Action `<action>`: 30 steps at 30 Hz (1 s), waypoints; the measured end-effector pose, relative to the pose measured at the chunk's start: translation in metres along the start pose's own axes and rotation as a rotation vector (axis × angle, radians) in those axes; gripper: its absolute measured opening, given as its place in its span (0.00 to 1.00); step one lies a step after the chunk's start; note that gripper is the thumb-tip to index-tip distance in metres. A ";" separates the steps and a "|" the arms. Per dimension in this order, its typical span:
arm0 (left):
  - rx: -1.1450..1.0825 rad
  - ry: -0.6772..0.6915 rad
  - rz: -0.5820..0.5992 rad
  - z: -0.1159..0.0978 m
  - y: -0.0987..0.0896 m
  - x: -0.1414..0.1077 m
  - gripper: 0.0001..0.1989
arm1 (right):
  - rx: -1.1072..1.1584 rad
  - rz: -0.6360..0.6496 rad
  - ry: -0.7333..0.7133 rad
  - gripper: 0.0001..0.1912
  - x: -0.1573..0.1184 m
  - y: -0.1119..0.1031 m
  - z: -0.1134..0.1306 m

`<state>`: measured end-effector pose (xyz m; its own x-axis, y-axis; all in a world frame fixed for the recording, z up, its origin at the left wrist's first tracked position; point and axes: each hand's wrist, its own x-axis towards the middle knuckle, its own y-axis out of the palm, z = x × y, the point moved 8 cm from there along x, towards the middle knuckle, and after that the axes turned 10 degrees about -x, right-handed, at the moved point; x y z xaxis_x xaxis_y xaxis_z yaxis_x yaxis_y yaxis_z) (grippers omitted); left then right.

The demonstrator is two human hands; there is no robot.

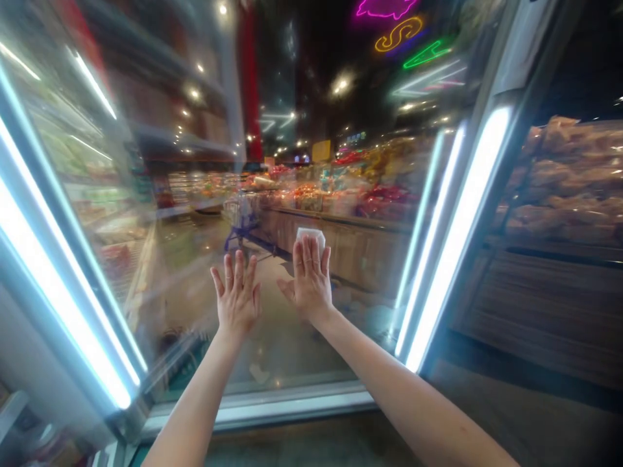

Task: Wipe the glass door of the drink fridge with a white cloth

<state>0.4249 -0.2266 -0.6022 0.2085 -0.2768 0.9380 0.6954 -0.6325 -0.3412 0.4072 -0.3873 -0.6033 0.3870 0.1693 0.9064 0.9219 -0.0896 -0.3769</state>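
Before me stands a glass pane [282,344] in a lit frame. My right hand [311,279] lies flat, holding a folded white wipe [311,234] under its fingers against the glass; only the wipe's upper edge shows. To its left, my left hand [237,305] is open, fingers spread and pointing up, with nothing in it. It is at the pane, but I cannot tell whether the palm touches.
Bright tube lights [460,240] line both sides of the pane. A pale sill [292,408] runs below. A blurred blue shopping cart [243,227] and produce displays [311,194] appear in the glass. Packed shelves [574,175] stand at right.
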 end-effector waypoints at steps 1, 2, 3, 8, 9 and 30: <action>0.001 -0.005 -0.003 0.002 -0.001 -0.004 0.40 | 0.006 0.003 -0.040 0.50 -0.009 0.001 0.010; 0.002 -0.009 -0.005 0.004 -0.002 -0.009 0.40 | 0.015 0.006 -0.084 0.50 -0.018 0.003 0.021; 0.004 -0.012 -0.006 0.006 -0.002 -0.012 0.40 | 0.024 0.007 -0.118 0.50 -0.025 0.004 0.030; 0.015 -0.044 0.004 0.012 -0.004 -0.022 0.40 | 0.065 0.043 -0.095 0.48 -0.014 0.012 0.051; 0.019 -0.057 0.003 0.011 -0.004 -0.022 0.40 | 0.074 0.050 -0.085 0.48 -0.013 0.013 0.052; -0.065 0.059 0.074 -0.122 0.062 -0.002 0.41 | -0.004 0.001 0.102 0.46 -0.085 -0.002 -0.093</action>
<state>0.3836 -0.3537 -0.6327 0.2152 -0.3653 0.9057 0.6333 -0.6537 -0.4142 0.3707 -0.4928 -0.6623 0.3838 0.0685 0.9209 0.9214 -0.0940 -0.3771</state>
